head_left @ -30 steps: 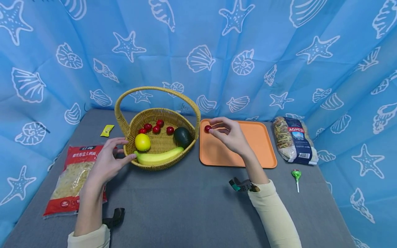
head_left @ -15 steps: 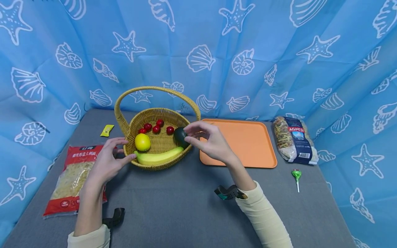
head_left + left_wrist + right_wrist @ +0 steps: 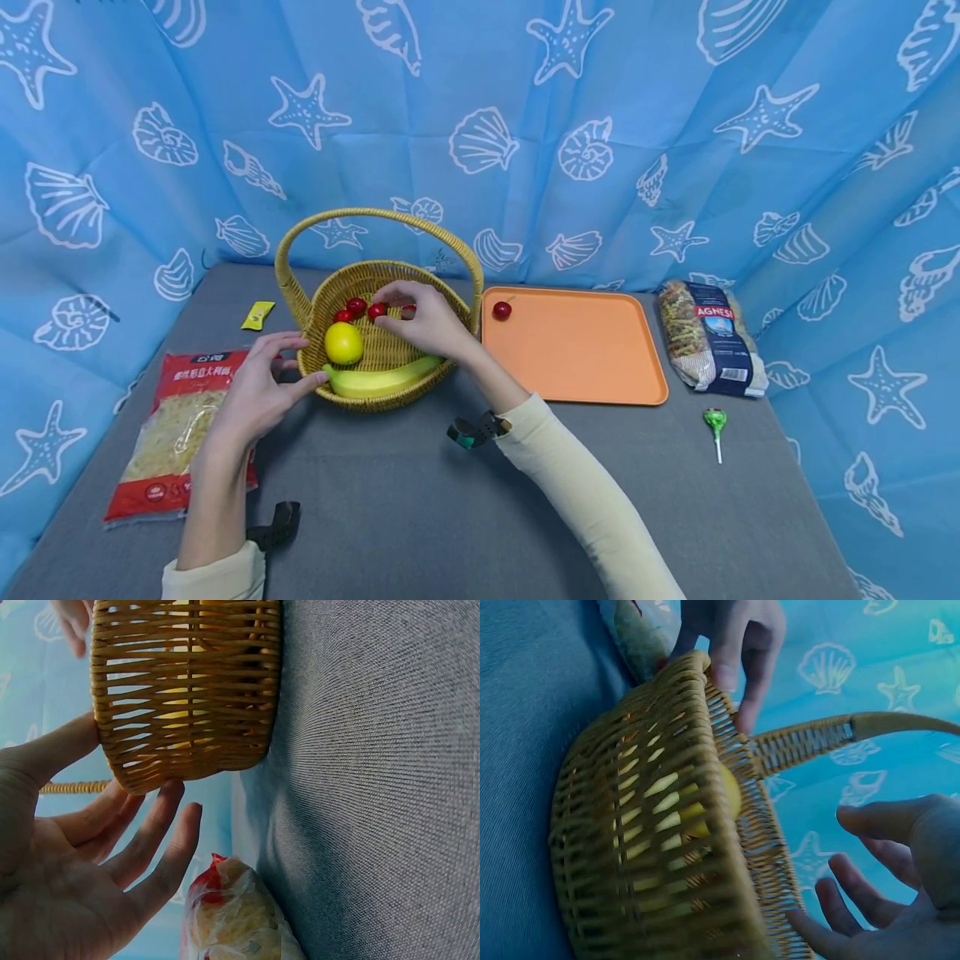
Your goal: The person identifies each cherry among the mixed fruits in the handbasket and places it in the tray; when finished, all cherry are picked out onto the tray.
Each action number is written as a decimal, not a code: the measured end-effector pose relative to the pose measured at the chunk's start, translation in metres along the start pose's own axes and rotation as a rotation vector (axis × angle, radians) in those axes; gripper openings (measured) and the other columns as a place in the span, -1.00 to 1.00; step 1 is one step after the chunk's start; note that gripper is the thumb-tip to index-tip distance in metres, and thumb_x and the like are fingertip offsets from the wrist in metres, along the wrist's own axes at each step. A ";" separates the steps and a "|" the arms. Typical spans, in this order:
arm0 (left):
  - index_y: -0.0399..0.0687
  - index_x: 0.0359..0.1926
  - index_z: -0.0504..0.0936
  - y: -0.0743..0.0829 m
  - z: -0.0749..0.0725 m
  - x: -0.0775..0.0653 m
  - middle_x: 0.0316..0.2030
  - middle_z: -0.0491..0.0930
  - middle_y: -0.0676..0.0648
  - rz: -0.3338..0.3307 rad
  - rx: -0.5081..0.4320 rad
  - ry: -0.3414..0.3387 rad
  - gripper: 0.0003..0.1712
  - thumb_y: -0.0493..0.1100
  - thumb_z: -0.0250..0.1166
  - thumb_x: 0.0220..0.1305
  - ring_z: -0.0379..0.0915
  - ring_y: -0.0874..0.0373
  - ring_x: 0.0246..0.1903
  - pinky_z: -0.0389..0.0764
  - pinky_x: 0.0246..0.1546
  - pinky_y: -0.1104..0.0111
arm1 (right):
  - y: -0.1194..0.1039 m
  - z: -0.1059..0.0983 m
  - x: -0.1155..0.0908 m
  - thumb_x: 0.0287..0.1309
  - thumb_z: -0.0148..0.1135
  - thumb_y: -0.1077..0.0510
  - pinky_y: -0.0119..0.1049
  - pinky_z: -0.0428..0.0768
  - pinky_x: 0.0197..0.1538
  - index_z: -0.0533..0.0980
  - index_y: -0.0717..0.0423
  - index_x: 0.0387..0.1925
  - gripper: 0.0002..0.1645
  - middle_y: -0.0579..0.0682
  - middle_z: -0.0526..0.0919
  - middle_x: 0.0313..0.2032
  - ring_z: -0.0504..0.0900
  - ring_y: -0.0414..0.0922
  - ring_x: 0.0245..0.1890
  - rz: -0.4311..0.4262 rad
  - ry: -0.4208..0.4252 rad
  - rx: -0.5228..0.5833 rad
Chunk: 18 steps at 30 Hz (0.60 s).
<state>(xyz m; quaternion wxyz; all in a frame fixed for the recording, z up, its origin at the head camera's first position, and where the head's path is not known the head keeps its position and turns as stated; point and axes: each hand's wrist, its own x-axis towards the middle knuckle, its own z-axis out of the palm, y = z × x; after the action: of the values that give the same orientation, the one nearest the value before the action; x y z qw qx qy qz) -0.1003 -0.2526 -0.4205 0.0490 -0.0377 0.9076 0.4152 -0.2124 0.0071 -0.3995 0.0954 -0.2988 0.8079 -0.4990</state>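
My left hand (image 3: 258, 387) holds the left rim of a wicker basket (image 3: 187, 697), thumb in front and fingers around its side. My right hand (image 3: 431, 321) is over the basket; the right wrist view shows its fingers spread with nothing between them. In the head view its fingertips overlap a red cherry (image 3: 377, 311). Other cherries (image 3: 356, 306) lie to the left, and one more is partly covered by the hand. A yellow lemon-like fruit (image 3: 344, 343) and a banana (image 3: 382, 381) are in the basket too. The dark avocado is hidden behind the right hand.
An orange tray (image 3: 577, 358) stands right of the basket with one cherry (image 3: 502, 310) at its left edge. Farther right are a pasta bag (image 3: 712, 337) and a green lollipop (image 3: 716, 423). A red pasta bag (image 3: 180, 433) and yellow candy (image 3: 258, 315) lie left. The basket handle (image 3: 378, 213) arches overhead.
My right hand has let go of a cherry on the tray and moved left, past the avocado, to the cherries in the basket. The left hand has stayed at the rim.
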 end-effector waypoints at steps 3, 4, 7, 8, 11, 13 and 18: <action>-0.22 0.53 0.40 -0.001 0.000 0.000 0.57 0.22 -0.36 0.001 -0.001 -0.003 -0.18 0.10 0.45 0.47 0.46 -0.41 0.36 0.61 0.34 -0.29 | 0.004 0.010 0.013 0.48 0.35 0.20 0.16 0.57 0.50 0.60 0.23 0.26 -0.59 0.23 0.68 0.30 0.61 0.22 0.40 0.047 0.003 0.003; -0.22 0.53 0.40 -0.001 0.000 0.001 0.57 0.22 -0.36 0.000 -0.001 -0.004 -0.18 0.10 0.45 0.47 0.46 -0.41 0.36 0.61 0.34 -0.29 | 0.005 0.013 0.017 0.48 0.34 0.19 0.17 0.56 0.50 0.60 0.23 0.27 -0.59 0.24 0.67 0.32 0.59 0.23 0.42 0.063 0.004 -0.002; -0.22 0.53 0.40 -0.001 0.000 0.001 0.58 0.22 -0.36 0.001 -0.003 -0.004 -0.19 0.09 0.45 0.47 0.46 -0.41 0.37 0.61 0.34 -0.28 | 0.009 0.020 0.024 0.50 0.31 0.22 0.18 0.55 0.51 0.59 0.23 0.27 -0.60 0.25 0.65 0.34 0.56 0.24 0.46 0.114 0.016 0.009; -0.22 0.53 0.40 -0.001 0.001 0.001 0.57 0.22 -0.37 0.002 -0.003 -0.005 -0.19 0.08 0.45 0.47 0.46 -0.41 0.36 0.61 0.34 -0.28 | 0.011 0.022 0.026 0.50 0.31 0.23 0.19 0.55 0.49 0.59 0.23 0.27 -0.61 0.26 0.65 0.34 0.55 0.25 0.46 0.125 0.022 0.013; -0.23 0.52 0.40 -0.001 0.001 0.001 0.57 0.23 -0.36 0.007 -0.003 -0.004 -0.19 0.08 0.45 0.47 0.47 -0.41 0.36 0.62 0.33 -0.28 | 0.015 0.026 0.031 0.50 0.29 0.26 0.18 0.57 0.46 0.59 0.24 0.28 -0.61 0.27 0.64 0.34 0.56 0.24 0.45 0.162 0.033 0.012; -0.22 0.52 0.41 -0.001 0.001 0.001 0.57 0.23 -0.36 0.009 -0.001 -0.003 -0.19 0.09 0.45 0.47 0.47 -0.41 0.35 0.62 0.33 -0.28 | 0.017 0.028 0.033 0.51 0.28 0.28 0.16 0.59 0.43 0.59 0.25 0.28 -0.62 0.28 0.64 0.33 0.57 0.24 0.43 0.176 0.033 0.005; -0.22 0.52 0.41 -0.001 0.000 0.000 0.57 0.23 -0.36 0.009 0.006 0.004 -0.19 0.08 0.46 0.46 0.48 -0.41 0.35 0.62 0.33 -0.28 | 0.016 0.030 0.036 0.52 0.22 0.33 -0.08 0.65 0.19 0.60 0.22 0.26 -0.64 0.26 0.67 0.27 0.64 0.16 0.27 0.200 -0.027 -0.047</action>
<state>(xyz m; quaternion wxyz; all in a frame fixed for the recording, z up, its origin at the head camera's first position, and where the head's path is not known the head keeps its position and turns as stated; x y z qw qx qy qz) -0.1006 -0.2529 -0.4209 0.0453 -0.0345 0.9090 0.4128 -0.2342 -0.0314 -0.4226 0.1486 -0.2254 0.8439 -0.4636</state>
